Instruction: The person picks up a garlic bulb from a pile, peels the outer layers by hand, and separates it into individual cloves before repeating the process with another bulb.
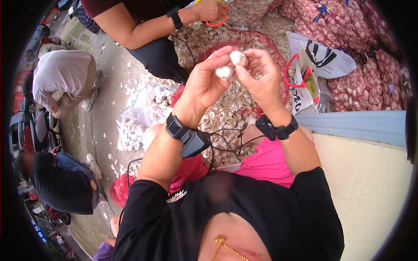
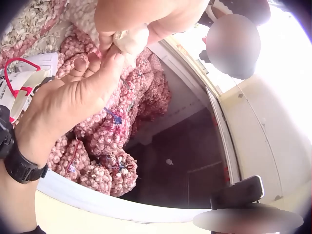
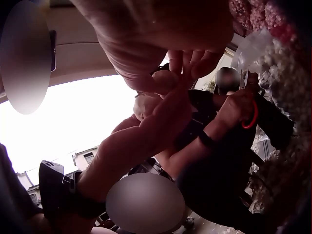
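Two pale garlic bulbs are up at chest height between the hands in the head view. My left hand (image 1: 202, 80) has its palm turned up and holds the lower garlic bulb (image 1: 224, 72) between thumb and fingers. Close beside it, my right hand (image 1: 265, 80) grips the upper garlic bulb (image 1: 238, 58) with thumb and fingers, the left fingertips right at its side. From the left wrist a whitish bulb (image 2: 132, 40) shows at the right thumb tip. In the right wrist view the hands overlap, and a bulb (image 3: 146, 105) is partly hidden behind fingers.
Garlic skins (image 1: 222, 117) cover the ground below. Net sacks of garlic (image 1: 352, 87) are piled at right, near a white bag (image 1: 322, 56) with red handles. A clear plastic bag (image 1: 139, 119) lies at left. Opposite, a person's hand (image 1: 211, 9) holds red-handled scissors (image 1: 217, 24).
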`<state>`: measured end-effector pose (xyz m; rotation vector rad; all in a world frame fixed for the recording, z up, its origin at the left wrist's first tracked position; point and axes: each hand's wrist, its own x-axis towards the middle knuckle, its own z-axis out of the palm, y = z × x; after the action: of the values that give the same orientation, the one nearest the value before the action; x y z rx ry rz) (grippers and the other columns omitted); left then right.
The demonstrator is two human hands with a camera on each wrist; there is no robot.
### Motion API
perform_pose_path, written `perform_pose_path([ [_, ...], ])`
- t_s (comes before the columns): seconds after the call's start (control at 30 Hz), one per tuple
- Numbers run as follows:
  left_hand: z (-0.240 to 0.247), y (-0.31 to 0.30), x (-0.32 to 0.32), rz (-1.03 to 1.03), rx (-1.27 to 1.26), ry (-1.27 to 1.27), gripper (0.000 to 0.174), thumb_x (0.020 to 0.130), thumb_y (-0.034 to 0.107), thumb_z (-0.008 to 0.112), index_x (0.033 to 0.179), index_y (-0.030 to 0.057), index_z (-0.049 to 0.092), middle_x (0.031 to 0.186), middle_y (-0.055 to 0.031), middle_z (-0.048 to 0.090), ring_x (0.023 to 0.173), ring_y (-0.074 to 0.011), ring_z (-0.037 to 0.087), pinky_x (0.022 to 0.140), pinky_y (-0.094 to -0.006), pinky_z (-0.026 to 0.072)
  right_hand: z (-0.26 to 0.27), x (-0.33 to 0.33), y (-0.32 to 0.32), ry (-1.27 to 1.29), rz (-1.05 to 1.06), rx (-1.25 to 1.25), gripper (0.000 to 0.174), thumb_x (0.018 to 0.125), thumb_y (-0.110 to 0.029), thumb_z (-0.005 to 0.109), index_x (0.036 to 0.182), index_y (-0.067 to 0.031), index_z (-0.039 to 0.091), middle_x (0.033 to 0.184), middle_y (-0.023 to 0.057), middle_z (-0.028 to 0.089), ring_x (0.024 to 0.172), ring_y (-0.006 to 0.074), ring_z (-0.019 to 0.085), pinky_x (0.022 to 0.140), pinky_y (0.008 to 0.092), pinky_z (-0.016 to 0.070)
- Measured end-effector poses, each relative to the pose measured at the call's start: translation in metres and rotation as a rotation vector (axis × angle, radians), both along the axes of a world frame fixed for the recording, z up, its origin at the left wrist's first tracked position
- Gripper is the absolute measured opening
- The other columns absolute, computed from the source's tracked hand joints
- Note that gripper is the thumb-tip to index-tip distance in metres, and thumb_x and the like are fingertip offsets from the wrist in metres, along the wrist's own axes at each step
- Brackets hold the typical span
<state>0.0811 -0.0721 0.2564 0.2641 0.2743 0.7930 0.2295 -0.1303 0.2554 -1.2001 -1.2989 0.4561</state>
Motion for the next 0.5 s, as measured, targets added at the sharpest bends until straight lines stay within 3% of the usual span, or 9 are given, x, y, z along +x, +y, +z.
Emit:
perform_pose_path([
  [0.07,-0.003,-0.003,0.003,-0.028,-0.046,0.010,0.030,0.094,0.005,0.056,0.123,-0.0028,0.055,0.121,-0.0177,0.061,0.116,-0.0285,0.059,0.099,-0.0371,0.0511,0.003,-0.003,-0.002,0.026,-0.005,-0.089,0.030,0.075,-0.009,0.076,0.102,-0.0058,0.062,0.090,0.0025,0.065,0.067,0.0100,0.059,0.055,0.0237,0.0454],
  [0.13,-0.004,-0.006,0.007,-0.089,0.075,0.047,0.033,0.096,0.012,0.058,0.125,-0.0018,0.054,0.115,-0.0150,0.063,0.105,-0.0240,0.064,0.091,-0.0328,0.0553,0.005,-0.004,-0.004,-0.047,-0.056,-0.078,0.028,0.076,-0.010,0.076,0.100,-0.0056,0.062,0.091,0.0023,0.065,0.067,0.0092,0.059,0.056,0.0237,0.0457],
  [0.3,0.004,-0.010,0.006,0.052,0.156,0.276,0.033,0.097,0.019,0.061,0.124,0.0009,0.056,0.108,-0.0097,0.066,0.092,-0.0146,0.066,0.079,-0.0253,0.0569,0.005,-0.001,-0.004,-0.134,-0.077,-0.028,0.021,0.081,-0.010,0.075,0.097,-0.0036,0.064,0.093,0.0020,0.065,0.068,0.0072,0.060,0.056,0.0233,0.0465],
  [0.37,0.001,-0.006,0.002,0.059,0.285,0.450,0.033,0.096,0.020,0.062,0.123,0.0027,0.058,0.100,-0.0063,0.067,0.083,-0.0104,0.065,0.066,-0.0205,0.0549,0.001,0.002,-0.003,0.087,0.010,-0.042,0.015,0.084,-0.007,0.072,0.097,-0.0022,0.067,0.091,0.0024,0.065,0.065,0.0069,0.060,0.055,0.0223,0.0464],
  [0.5,0.013,-0.015,0.004,0.097,0.371,0.549,0.036,0.093,0.018,0.066,0.126,0.0035,0.058,0.095,-0.0043,0.067,0.075,-0.0083,0.063,0.057,-0.0174,0.0503,0.005,0.007,-0.006,0.179,0.027,-0.122,0.015,0.085,-0.005,0.071,0.100,-0.0031,0.070,0.089,0.0031,0.066,0.063,0.0071,0.060,0.053,0.0213,0.0461],
])
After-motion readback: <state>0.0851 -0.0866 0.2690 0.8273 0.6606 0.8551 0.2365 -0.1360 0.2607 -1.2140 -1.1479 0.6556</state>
